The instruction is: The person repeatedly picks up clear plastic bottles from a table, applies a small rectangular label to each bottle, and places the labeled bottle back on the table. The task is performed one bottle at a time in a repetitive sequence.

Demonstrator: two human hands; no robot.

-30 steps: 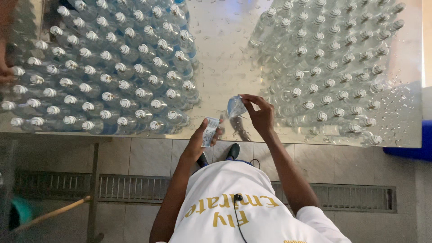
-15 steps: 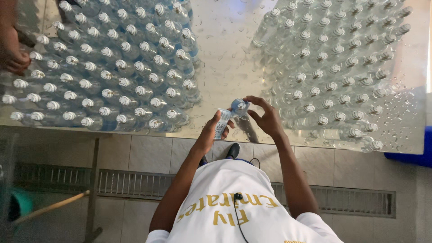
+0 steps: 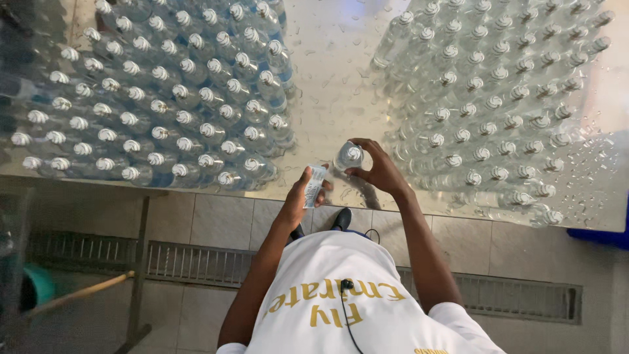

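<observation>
Hands meet at the near edge of a wet metal table (image 3: 341, 59). The right hand (image 3: 377, 172) is curled over the top of a clear bottle (image 3: 347, 157), fingers wrapped round its shoulder and white cap, so it is closed on the bottle, which stands upright on the table between two big blocks of bottles. The left hand (image 3: 303, 193) is closed round a small white label (image 3: 315, 185) — pinched between thumb and fingers, it seems, though the grip is partly hidden. The label sits just beside the bottle, low on its left side; whether they touch I cannot tell.

Left block (image 3: 157, 98) has bottles with bluish bands; right block (image 3: 498, 98) looks plain and clear. Below the table edge — tiled floor, a drain grate (image 3: 190, 262) and a wooden handle (image 3: 78, 295).
</observation>
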